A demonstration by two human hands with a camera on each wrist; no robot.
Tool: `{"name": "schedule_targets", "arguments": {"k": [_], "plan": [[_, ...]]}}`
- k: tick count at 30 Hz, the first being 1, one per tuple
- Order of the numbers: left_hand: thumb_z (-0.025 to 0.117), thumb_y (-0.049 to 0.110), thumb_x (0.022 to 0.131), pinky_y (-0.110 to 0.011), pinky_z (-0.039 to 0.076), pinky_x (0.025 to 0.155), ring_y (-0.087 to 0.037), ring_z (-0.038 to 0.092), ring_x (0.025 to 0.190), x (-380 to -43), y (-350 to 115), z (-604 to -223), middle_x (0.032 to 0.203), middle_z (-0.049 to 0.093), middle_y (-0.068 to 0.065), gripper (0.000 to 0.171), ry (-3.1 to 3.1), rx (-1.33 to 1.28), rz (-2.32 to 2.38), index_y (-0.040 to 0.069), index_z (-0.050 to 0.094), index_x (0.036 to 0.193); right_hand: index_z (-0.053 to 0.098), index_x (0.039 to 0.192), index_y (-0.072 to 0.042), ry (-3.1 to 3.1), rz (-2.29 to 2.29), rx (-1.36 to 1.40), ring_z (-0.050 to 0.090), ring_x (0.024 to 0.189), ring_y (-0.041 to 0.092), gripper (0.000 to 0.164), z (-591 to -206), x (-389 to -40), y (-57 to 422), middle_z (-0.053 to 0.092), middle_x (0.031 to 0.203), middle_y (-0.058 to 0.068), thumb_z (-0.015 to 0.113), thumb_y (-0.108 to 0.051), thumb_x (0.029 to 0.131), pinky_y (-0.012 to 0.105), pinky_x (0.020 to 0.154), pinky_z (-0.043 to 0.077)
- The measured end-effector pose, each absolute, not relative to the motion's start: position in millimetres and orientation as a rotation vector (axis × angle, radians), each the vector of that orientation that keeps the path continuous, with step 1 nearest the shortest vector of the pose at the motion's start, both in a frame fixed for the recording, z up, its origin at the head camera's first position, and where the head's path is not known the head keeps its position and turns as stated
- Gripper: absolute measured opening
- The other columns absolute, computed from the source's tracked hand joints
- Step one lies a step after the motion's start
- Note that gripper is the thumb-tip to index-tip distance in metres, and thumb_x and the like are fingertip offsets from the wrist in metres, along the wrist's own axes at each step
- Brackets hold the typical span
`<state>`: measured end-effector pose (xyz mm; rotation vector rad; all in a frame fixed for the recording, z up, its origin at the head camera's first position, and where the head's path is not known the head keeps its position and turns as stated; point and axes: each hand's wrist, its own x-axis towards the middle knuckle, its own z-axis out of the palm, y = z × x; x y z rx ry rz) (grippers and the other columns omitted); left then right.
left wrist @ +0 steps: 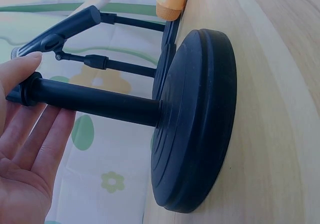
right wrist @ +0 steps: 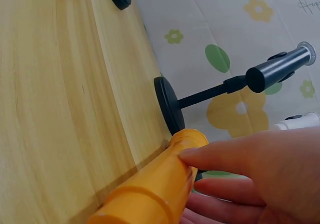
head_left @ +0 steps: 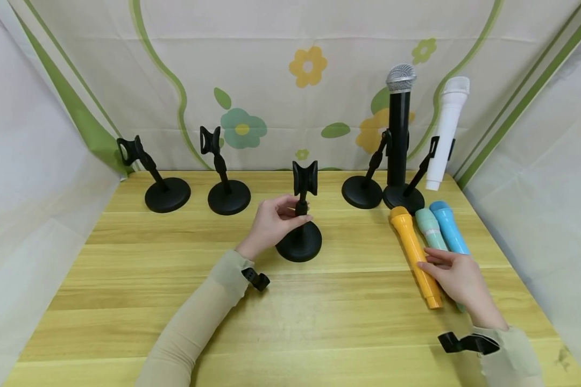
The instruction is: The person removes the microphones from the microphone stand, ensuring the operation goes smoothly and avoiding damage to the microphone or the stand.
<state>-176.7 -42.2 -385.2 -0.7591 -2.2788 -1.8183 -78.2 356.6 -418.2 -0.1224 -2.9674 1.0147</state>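
Note:
My left hand (head_left: 273,223) holds a black desktop microphone stand (head_left: 300,244) by its stem, just under the empty clip, with thumb and fingers round it. The stand's round base (left wrist: 195,119) is at the tabletop, upright. At the right, my right hand (head_left: 457,277) pinches an orange microphone (head_left: 413,255) about its middle. The thumb (right wrist: 200,154) lies on the barrel and the fingers are at its far side. A mint green microphone (head_left: 431,228) lies right beside it, partly hidden by the right hand, and a blue microphone (head_left: 449,226) lies beyond.
At the back right, one stand (head_left: 362,192) holds a black microphone (head_left: 398,134) with a silver head; another (head_left: 404,200) holds a white microphone (head_left: 447,131). Two stands with empty clips, a far-left one (head_left: 168,194) and its neighbour (head_left: 229,198), stand near the back edge. Flowered cloth hangs behind.

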Motion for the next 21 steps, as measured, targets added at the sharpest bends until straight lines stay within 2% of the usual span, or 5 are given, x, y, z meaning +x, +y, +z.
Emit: {"name": "schedule_targets", "arguments": {"k": [6,12,15,18,21], "plan": [[0.082,0.000,0.085,-0.038,0.062,0.075,-0.030,0.073,0.081,-177,-42,-386,0.100,0.075,-0.016,0.026,-2.283,-0.753,-1.822,-0.004,0.074,0.110,0.061,0.133,0.010,-2.964,1.046,-0.148,0.071,0.100,0.039,0.061,-418,-78,356,0.067,0.119,0.029,0.077,-0.034,0.094,0.015,0.066,0.053],[0.082,0.000,0.085,-0.038,0.061,0.076,-0.031,0.073,0.081,-176,-42,-385,0.101,0.075,-0.016,0.025,-2.287,-0.746,-1.832,-0.004,0.074,0.109,0.060,0.134,0.011,-2.929,1.036,-0.150,0.071,0.101,0.039,0.065,-416,-78,357,0.067,0.120,0.028,0.079,-0.035,0.092,0.011,0.066,0.050],[0.082,0.000,0.085,-0.038,0.061,0.076,-0.031,0.073,0.081,-176,-42,-385,0.101,0.075,-0.016,0.025,-2.287,-0.748,-1.833,-0.003,0.074,0.109,0.059,0.136,0.009,-2.902,1.026,-0.149,0.072,0.100,0.033,0.066,-411,-79,356,0.068,0.121,0.026,0.078,-0.038,0.092,0.009,0.066,0.049],[0.082,0.000,0.085,-0.038,0.061,0.076,-0.031,0.073,0.081,-176,-42,-385,0.101,0.075,-0.016,0.026,-2.291,-0.746,-1.831,-0.003,0.074,0.110,0.060,0.137,0.006,-2.857,1.030,-0.132,0.072,0.097,0.020,0.067,-403,-80,352,0.068,0.122,0.025,0.078,-0.040,0.092,0.007,0.067,0.049],[0.082,0.000,0.086,-0.037,0.061,0.075,-0.031,0.073,0.081,-176,-42,-385,0.101,0.075,-0.016,0.026,-2.293,-0.747,-1.831,-0.003,0.074,0.110,0.061,0.138,0.003,-2.801,1.045,-0.097,0.072,0.099,0.020,0.065,-393,-83,340,0.068,0.122,0.023,0.078,-0.040,0.092,0.005,0.069,0.048]]}}
